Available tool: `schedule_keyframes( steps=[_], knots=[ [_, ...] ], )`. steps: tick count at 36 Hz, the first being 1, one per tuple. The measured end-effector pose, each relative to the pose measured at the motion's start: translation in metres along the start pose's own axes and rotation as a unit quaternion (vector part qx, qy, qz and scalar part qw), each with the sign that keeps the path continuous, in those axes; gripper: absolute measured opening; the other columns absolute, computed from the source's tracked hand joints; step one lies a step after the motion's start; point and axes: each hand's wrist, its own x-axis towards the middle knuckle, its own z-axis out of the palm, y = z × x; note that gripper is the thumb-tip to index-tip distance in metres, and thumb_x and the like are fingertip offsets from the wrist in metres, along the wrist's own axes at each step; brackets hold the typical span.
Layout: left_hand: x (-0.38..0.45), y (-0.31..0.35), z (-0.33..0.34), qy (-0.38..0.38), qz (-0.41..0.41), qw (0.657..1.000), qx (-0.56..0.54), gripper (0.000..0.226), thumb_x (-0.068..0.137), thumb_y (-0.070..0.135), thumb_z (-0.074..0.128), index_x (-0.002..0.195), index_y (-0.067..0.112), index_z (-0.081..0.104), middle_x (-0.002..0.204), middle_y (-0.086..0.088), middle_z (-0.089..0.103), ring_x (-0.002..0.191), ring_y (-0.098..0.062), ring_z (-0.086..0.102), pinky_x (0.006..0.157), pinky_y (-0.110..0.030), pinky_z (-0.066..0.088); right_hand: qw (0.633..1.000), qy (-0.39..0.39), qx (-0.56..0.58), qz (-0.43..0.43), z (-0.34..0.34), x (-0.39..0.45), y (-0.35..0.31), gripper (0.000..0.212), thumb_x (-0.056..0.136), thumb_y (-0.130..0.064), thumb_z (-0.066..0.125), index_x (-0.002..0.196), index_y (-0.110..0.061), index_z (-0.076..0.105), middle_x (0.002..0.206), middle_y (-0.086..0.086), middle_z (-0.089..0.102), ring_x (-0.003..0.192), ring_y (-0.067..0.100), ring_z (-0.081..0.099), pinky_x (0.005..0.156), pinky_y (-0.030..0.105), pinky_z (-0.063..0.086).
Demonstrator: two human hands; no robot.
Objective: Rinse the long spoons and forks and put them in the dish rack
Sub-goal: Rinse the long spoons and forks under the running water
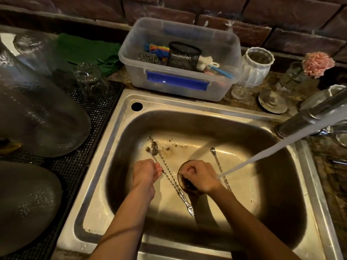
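Three long spoons lie in the steel sink, their twisted handles running diagonally, bowls toward the far left and handle ends toward the near right. Two of them lie close together left of the drain; the third spoon lies apart on the right, where the stream of water from the faucet lands across its handle. The left hand has its fingers curled around the handle of the leftmost spoon, near its bowl end. The right hand is clenched over the drain strainer, which holds dark scraps; I cannot tell what its grip closes on. On the table behind the sink, a clear plastic tub holds a black mesh cup, a steel scourer and colourful brushes.
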Motion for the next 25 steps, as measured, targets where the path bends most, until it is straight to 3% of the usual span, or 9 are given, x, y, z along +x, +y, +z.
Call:
schedule_keyframes(
  steps=[2, 4, 8, 13, 18, 23, 25],
  knots=[
    [0.002, 0.000, 0.000, 0.004, -0.003, 1.000, -0.004, 0.025, 0.101, 0.007, 0.046, 0.116, -0.006, 0.061, 0.080, -0.012, 0.065, 0.069, -0.019, 0.062, 0.073, -0.030, 0.057, 0.999, -0.019, 0.027, 0.023, 0.014, 0.004, -0.008, 0.011, 0.088, -0.023, 0.070, 0.082, -0.015, 0.074, 0.088, -0.005, 0.073, 0.083, 0.011, 0.067, 0.078, 0.029, 0.056],
    [0.002, 0.000, -0.001, 0.006, -0.005, 1.000, -0.008, 0.026, 0.101, 0.007, 0.047, 0.118, -0.006, 0.060, 0.078, -0.011, 0.064, 0.066, -0.018, 0.061, 0.069, -0.028, 0.056, 0.998, -0.034, 0.031, 0.039, 0.025, 0.008, -0.014, 0.017, 0.087, -0.027, 0.073, 0.073, -0.017, 0.070, 0.081, -0.005, 0.073, 0.077, 0.010, 0.066, 0.078, 0.033, 0.057],
    [0.001, 0.001, -0.003, 0.001, -0.009, 1.000, -0.012, 0.027, 0.102, 0.009, 0.047, 0.122, -0.004, 0.059, 0.090, -0.015, 0.067, 0.069, -0.018, 0.063, 0.069, -0.027, 0.056, 0.998, -0.019, -0.020, 0.065, 0.039, 0.008, -0.018, 0.013, 0.086, -0.038, 0.070, 0.086, -0.025, 0.067, 0.087, -0.005, 0.072, 0.086, 0.014, 0.066, 0.084, 0.041, 0.055],
    [-0.001, 0.000, -0.003, -0.010, 0.000, 1.000, -0.006, 0.027, 0.102, 0.010, 0.046, 0.121, -0.003, 0.060, 0.097, -0.019, 0.070, 0.072, -0.020, 0.065, 0.070, -0.027, 0.056, 0.997, -0.007, -0.046, 0.062, 0.041, 0.007, -0.016, 0.010, 0.090, -0.032, 0.064, 0.081, -0.030, 0.062, 0.086, -0.009, 0.063, 0.083, 0.013, 0.058, 0.075, 0.035, 0.047],
    [-0.001, -0.001, -0.001, -0.026, 0.001, 1.000, -0.013, 0.021, 0.101, 0.008, 0.048, 0.117, 0.001, 0.061, 0.086, -0.014, 0.069, 0.078, -0.023, 0.067, 0.080, -0.032, 0.056, 0.996, -0.013, -0.048, 0.074, 0.040, 0.005, -0.020, 0.021, 0.090, -0.020, 0.058, 0.070, -0.026, 0.058, 0.088, -0.001, 0.067, 0.088, 0.021, 0.064, 0.084, 0.043, 0.054],
    [-0.001, -0.002, 0.001, -0.029, 0.004, 1.000, -0.009, 0.019, 0.100, 0.008, 0.049, 0.113, 0.002, 0.062, 0.091, -0.017, 0.070, 0.082, -0.026, 0.068, 0.080, -0.033, 0.057, 0.996, -0.028, -0.013, 0.078, 0.038, 0.005, -0.023, 0.020, 0.089, -0.008, 0.054, 0.085, -0.015, 0.073, 0.097, 0.007, 0.074, 0.093, 0.025, 0.067, 0.088, 0.042, 0.056],
    [0.000, -0.002, 0.001, -0.027, 0.006, 1.000, -0.004, 0.019, 0.100, 0.008, 0.049, 0.112, 0.003, 0.063, 0.093, -0.018, 0.070, 0.082, -0.025, 0.069, 0.080, -0.033, 0.057, 0.997, -0.038, 0.003, 0.068, 0.036, 0.006, -0.023, 0.023, 0.089, -0.005, 0.053, 0.083, -0.011, 0.074, 0.090, 0.010, 0.074, 0.087, 0.024, 0.068, 0.080, 0.036, 0.055]
  ],
)
